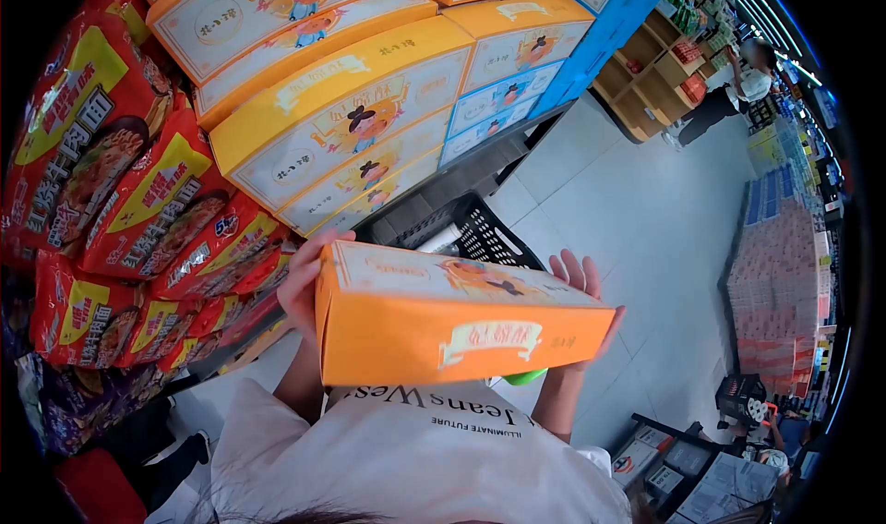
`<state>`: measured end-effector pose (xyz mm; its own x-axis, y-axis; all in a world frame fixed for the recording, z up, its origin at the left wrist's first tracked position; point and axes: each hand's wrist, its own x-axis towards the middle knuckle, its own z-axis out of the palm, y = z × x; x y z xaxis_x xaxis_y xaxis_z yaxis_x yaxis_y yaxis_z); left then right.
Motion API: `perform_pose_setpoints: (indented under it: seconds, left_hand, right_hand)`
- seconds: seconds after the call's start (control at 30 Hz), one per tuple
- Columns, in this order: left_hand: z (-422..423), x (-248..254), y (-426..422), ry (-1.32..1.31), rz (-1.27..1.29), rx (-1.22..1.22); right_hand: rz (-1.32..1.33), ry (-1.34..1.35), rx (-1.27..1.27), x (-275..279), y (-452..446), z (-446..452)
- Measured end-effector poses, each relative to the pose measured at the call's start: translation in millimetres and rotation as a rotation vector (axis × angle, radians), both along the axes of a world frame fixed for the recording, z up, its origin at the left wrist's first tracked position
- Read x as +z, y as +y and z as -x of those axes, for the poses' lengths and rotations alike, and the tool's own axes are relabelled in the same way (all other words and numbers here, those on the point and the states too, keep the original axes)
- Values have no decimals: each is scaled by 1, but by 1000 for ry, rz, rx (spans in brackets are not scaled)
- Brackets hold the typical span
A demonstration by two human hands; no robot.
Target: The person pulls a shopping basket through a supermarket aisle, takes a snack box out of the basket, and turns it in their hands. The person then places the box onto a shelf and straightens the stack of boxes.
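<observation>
**Orange box (461,325) is being held up at both ends, right in front of the black basket (494,233)!**

And here we are: the left hand (303,284) is gripping one end of the box, curling round its corner just left of the basket. The right hand (589,279) is gripping the other end, to the right of the basket, its fingers showing along the far edge and its thumb lying against the end. Both hands are opening only as wide as the box demands, and that box is all they are seen holding. It is covering the near part of the basket; whether the two are touching, I cannot tell. Something white (445,240) is lying inside the basket, too hidden to name.

Beyond the basket and to its left, yellow boxes (360,108) are standing in stacks, with blue boxes (591,44) rising beyond it to the right. Red noodle packs (138,187) are piling up well to its left. Far off to its right, a person in a white top (755,85) is standing by a wooden shelf (646,85).
</observation>
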<state>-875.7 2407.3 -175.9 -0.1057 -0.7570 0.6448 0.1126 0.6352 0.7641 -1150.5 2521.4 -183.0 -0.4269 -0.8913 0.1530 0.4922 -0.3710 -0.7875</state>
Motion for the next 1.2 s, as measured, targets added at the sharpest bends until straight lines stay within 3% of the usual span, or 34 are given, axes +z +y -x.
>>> perform_pose_setpoints:
  seconds: [0.03, 0.17, 0.4, 0.53, 0.63, 1.2]
  left_hand:
    - [1, 13, -6, -32, 42, -60]
    - [-1, 6, -7, -35, -503, -88]
    - [-12, -12, -34, -107, -1035, -279]
    - [-5, -12, -37, -160, -1065, -309]
    - [-4, -22, -40, -130, -1094, -402]
    - [3, -37, -54, -240, -1236, -353]
  right_hand:
    - [-4, -71, 53, -1, -3, -1]
    - [-121, -278, -34, -3, -8, -9]
    - [-453, -214, 22, -24, 3, 3]
    - [-538, -198, -75, -30, 3, 1]
    - [-648, -279, 0, -39, 9, 18]
    - [-637, -296, 16, -40, 1, 17]
